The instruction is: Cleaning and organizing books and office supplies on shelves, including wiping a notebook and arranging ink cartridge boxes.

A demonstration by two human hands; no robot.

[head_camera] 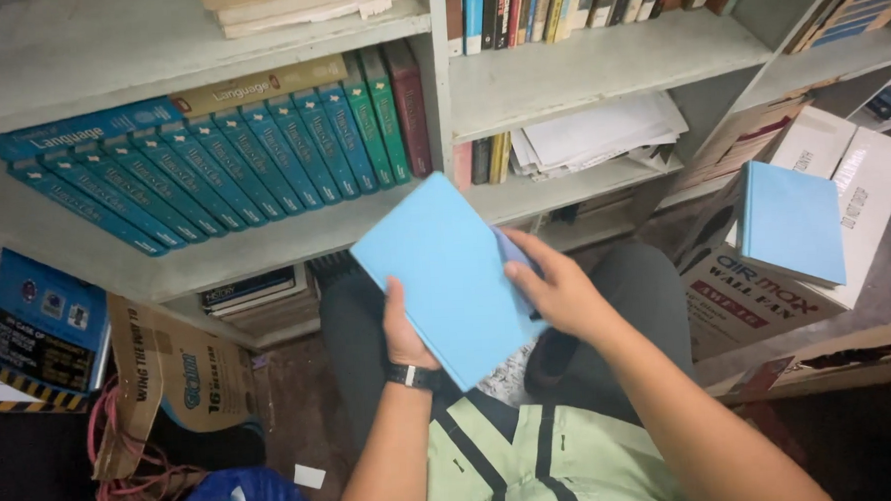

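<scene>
Light-blue book [447,275] sits in front of the bookshelf [265,243], my left hand [406,332] gripping its lower edge, my right hand's [557,291] fingers [521,245] pressing a blue cloth [514,253] on its cover, mid-wipe; next calls for steady strokes, I judge

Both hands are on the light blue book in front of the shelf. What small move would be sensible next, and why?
Probably wipe the cloth across the cover. The left hand holds the light blue book from below, tilted, while the right hand presses a bluish cloth at its right edge. A similar book lies apart on the cardboard box.
</scene>
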